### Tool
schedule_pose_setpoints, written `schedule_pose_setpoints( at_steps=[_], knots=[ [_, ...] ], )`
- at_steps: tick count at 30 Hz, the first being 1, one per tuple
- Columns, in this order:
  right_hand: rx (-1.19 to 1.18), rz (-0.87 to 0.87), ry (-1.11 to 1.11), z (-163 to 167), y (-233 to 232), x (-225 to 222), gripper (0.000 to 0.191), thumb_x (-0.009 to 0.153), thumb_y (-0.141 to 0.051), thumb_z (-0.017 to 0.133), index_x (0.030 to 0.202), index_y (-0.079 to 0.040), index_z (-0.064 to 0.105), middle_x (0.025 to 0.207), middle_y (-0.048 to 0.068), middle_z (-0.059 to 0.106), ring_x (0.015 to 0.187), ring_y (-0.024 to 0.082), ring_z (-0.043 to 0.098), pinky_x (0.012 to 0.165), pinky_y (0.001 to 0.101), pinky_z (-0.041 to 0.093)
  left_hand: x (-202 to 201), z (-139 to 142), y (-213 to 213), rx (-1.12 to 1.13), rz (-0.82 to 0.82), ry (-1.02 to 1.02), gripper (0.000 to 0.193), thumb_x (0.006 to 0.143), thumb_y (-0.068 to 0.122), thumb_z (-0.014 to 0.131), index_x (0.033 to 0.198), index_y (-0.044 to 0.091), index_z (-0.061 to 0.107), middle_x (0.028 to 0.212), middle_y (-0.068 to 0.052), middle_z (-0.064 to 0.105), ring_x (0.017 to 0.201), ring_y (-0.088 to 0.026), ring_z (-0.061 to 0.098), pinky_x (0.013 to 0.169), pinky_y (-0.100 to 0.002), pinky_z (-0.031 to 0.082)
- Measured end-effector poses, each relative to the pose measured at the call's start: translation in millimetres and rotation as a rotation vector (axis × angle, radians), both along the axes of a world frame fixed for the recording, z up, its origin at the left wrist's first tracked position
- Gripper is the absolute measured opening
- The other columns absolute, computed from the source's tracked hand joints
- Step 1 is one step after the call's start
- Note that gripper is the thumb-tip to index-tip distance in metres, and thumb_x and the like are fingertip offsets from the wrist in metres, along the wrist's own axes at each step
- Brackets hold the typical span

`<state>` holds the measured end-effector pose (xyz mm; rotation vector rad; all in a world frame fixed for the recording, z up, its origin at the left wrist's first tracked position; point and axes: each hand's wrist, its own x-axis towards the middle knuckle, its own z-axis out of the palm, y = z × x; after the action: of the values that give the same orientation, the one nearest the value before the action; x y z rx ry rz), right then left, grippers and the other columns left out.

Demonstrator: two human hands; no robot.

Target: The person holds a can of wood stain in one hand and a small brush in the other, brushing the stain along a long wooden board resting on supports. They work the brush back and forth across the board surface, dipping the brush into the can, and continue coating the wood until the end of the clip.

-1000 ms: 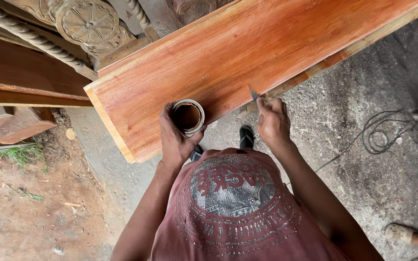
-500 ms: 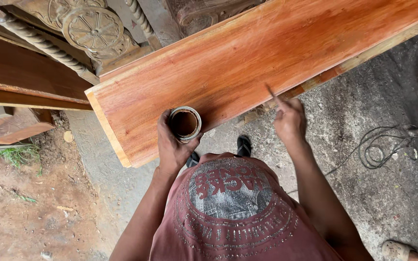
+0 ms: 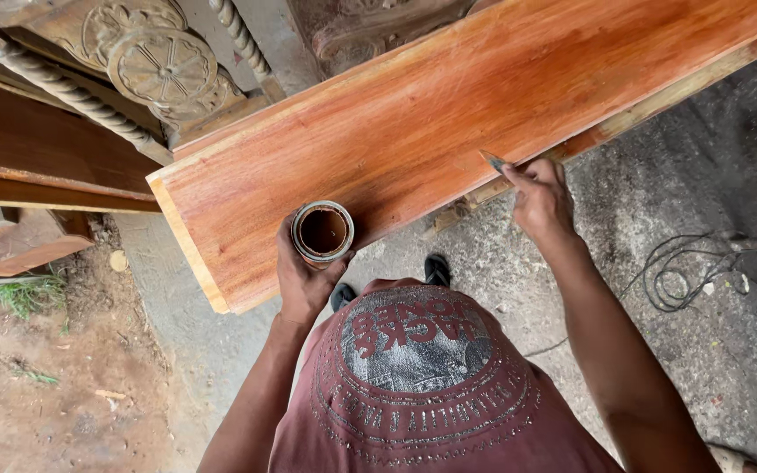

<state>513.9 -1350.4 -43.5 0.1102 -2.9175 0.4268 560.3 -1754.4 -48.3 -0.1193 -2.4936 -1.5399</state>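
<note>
A long reddish-brown wooden plank (image 3: 449,123) runs from lower left to upper right in front of me. My left hand (image 3: 301,282) holds a small round tin (image 3: 322,232) of brown stain against the plank's near edge. My right hand (image 3: 541,200) grips a small brush (image 3: 492,161) whose tip rests on the plank's near edge, to the right of the tin. My maroon shirt fills the bottom of the view.
Carved wooden pieces with a rosette (image 3: 166,68) and twisted posts (image 3: 63,92) stand at the upper left. A dark plank (image 3: 37,149) lies left. A coiled cable (image 3: 685,271) lies on the concrete at right. Bare earth with grass (image 3: 19,298) is at lower left.
My right hand with the brush has moved to the right along the plank's near edge. The left hand keeps the tin at the same spot on the plank.
</note>
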Motion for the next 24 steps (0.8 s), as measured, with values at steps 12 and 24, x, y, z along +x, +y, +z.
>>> schedule_pose_setpoints(
  at_steps=[12, 24],
  knots=[
    [-0.258, -0.053, -0.157, -2.5, -73.1, 34.8, 0.044, 0.091, 0.007, 0.061, 0.13, -0.009, 0.071, 0.11, 0.01, 0.058, 0.09, 0.019, 0.057, 0.06, 0.0252, 0.054, -17.7, 79.2, 11.5, 0.017, -0.084, 0.246, 0.112, 0.07, 0.035, 0.09, 0.152, -0.004, 0.025, 0.162, -0.03, 0.025, 0.154, -0.035, 0.026, 0.125, -0.05, 0.026],
    [-0.314, 0.015, -0.169, 35.8, -98.0, 28.2, 0.036, 0.093, 0.005, 0.062, 0.128, 0.001, 0.069, 0.102, 0.015, 0.062, 0.078, 0.022, 0.061, 0.059, 0.0296, 0.054, 7.6, 235.2, -13.0, 1.247, -0.775, 0.476, 0.068, 0.095, 0.03, 0.078, 0.146, 0.007, 0.039, 0.163, -0.015, 0.036, 0.154, -0.027, 0.035, 0.132, -0.045, 0.028]
  ],
)
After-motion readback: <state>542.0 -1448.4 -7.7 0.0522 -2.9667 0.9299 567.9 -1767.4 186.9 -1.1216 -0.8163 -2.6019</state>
